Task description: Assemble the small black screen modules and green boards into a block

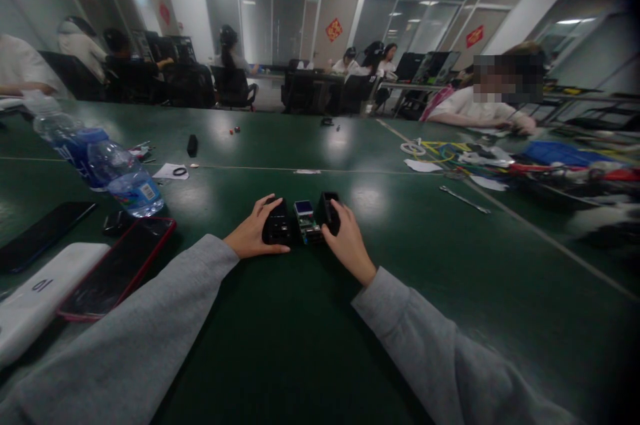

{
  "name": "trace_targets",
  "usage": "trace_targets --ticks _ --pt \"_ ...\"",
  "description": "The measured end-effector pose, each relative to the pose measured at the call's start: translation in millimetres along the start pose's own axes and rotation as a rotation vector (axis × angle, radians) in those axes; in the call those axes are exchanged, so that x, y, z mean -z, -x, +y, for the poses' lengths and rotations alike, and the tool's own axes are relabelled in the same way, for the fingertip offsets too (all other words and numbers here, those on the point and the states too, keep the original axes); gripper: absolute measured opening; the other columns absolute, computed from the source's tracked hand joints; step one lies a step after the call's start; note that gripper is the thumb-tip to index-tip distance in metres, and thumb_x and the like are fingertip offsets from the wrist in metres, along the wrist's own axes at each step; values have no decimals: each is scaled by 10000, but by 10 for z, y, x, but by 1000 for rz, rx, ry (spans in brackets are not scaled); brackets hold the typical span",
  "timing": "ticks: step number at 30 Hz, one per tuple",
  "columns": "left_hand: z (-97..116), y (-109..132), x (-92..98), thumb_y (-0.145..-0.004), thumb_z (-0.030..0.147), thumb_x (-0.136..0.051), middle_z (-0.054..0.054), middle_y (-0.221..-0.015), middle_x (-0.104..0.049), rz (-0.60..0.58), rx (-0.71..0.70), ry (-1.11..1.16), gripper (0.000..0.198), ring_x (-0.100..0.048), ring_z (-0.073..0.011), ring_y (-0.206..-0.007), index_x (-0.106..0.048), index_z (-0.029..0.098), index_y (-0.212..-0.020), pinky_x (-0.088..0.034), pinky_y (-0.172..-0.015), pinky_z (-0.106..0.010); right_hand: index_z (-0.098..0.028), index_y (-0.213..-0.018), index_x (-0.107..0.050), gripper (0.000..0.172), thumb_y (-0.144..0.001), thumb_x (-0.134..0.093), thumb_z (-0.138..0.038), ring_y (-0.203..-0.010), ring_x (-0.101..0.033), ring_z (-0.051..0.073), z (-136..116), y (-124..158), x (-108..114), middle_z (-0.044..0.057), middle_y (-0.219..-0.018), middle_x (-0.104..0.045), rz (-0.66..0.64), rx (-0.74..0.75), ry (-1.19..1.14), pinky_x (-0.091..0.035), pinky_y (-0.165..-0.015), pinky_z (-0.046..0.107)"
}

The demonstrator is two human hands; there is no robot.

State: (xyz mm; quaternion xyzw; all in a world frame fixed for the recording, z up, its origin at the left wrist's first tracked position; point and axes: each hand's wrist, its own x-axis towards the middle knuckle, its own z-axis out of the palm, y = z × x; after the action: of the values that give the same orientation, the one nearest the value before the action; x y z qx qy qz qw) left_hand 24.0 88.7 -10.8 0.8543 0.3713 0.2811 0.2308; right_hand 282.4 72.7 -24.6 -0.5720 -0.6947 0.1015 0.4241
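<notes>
On the green table, my left hand [255, 232] grips a black plastic casing half [279, 224] by its far and near edges, thumb at the near side. My right hand [345, 235] holds another black casing half [329, 208], tilted up, between thumb and fingers. Between the two lies a small circuit board [307, 222] with a little screen at its far end and green board showing below. Neither hand appears to grip the board, though the right thumb is close to its edge.
Water bottles [127, 175], a red-edged phone [123, 268], a dark phone [45, 232] and a white power bank [47, 295] lie to the left. A wrench [464, 199] and tangled cables [450, 150] are on the right. Across the table sits a person [480, 105].
</notes>
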Motion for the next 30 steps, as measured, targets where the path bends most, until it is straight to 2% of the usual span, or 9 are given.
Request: trace_targets --ticks 3,8,11,14,20,22,27,30 --pt "40 -4 26 -578 573 -758 -123 -1487 -153 49 -55 -26 1054 -156 -409 -1380 -200 312 -1433 -250 -1073 -648 -156 -1387 -356 615 -807 -527 -271 -1236 -420 293 36 8 -29 147 -1362 -371 -65 10 13 -392 -1032 496" --pt "111 21 75 -566 561 -774 -106 -1486 -155 234 -84 -47 1034 -188 -381 -1375 -226 337 -1414 -296 -1060 -630 -150 -1391 -351 616 -813 -525 -274 -1246 -410 300 16 20 -14 156 -1355 -371 -56 27 13 -386 -1037 497" --pt "124 84 107 -561 562 -775 -97 -1484 -168 368 -83 -56 1032 -183 -372 -1379 -229 343 -1408 -273 -1074 -623 -154 -1396 -342 619 -818 -524 -280 -1247 -409 304 19 25 -7 158 -1356 -366 -62 27 11 -391 -1031 503" --pt "107 203 164 -570 547 -775 -95 -1487 -173 420 -64 -78 1015 -172 -368 -1385 -236 338 -1403 -244 -1088 -619 -151 -1395 -341 622 -818 -529 -282 -1244 -413 294 30 29 -6 158 -1351 -368 -60 29 19 -394 -1033 492" --pt "-4 415 285 -640 492 -749 -122 -1479 -204 316 28 -89 926 -199 -356 -1385 -265 285 -1401 -233 -1104 -588 -152 -1395 -344 618 -819 -529 -279 -1253 -401 292 31 29 -4 156 -1353 -365 -60 36 8 -373 -1048 498" --pt "-46 426 286 -659 501 -731 -130 -1485 -199 263 57 -78 929 -195 -361 -1386 -240 277 -1415 -228 -1099 -599 -160 -1395 -344 620 -816 -531 -279 -1258 -395 297 34 26 -9 153 -1351 -369 -56 39 -2 -360 -1054 511" --pt "-119 401 236 -660 540 -712 -147 -1515 -140 38 94 -73 977 -189 -405 -1379 -188 286 -1444 -257 -1061 -642 -171 -1395 -345 619 -813 -532 -272 -1253 -404 297 47 23 -20 146 -1349 -374 -62 33 -1 -372 -1045 517" --pt "-142 394 222 -662 556 -703 -150 -1528 -119 16 106 -71 992 -164 -413 -1384 -164 294 -1453 -241 -1060 -651 -166 -1389 -355 613 -816 -539 -281 -1257 -401 304 39 27 -13 150 -1350 -373 -70 36 4 -379 -1042 524"
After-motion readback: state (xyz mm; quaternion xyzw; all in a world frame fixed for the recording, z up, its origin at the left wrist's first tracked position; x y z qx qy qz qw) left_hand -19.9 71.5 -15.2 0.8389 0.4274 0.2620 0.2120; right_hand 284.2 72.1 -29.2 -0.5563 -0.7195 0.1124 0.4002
